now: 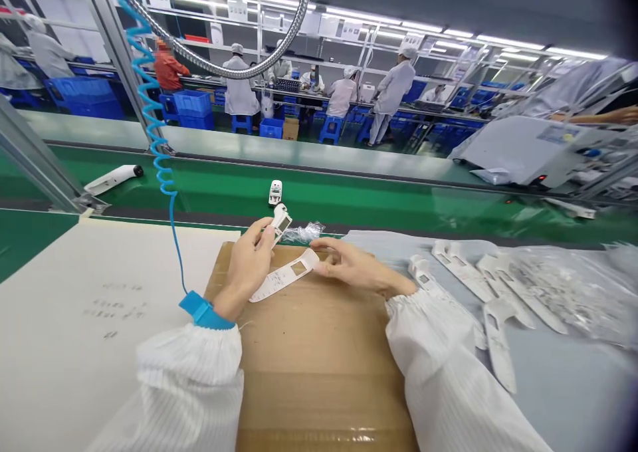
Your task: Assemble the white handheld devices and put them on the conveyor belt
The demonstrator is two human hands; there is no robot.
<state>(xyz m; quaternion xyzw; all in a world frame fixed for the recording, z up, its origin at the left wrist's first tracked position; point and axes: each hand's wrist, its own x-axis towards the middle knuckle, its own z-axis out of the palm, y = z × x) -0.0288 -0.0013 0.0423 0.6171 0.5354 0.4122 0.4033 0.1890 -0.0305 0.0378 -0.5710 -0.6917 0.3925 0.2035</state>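
Single head-worn view, forward and down, near above the hands [250, 260]

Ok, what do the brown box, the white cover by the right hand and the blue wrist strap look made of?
Brown box: matte cardboard, by its colour; shiny bands suggest tape.
White cover: probably smooth moulded plastic, given its thin edge and neat opening.
Blue wrist strap: fabric or soft plastic, unclear; it bends like something flexible.

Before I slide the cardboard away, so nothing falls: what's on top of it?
A white cover shows there, its windowed end by the right hand. Anything beneath the left hand or the sleeves is hidden.
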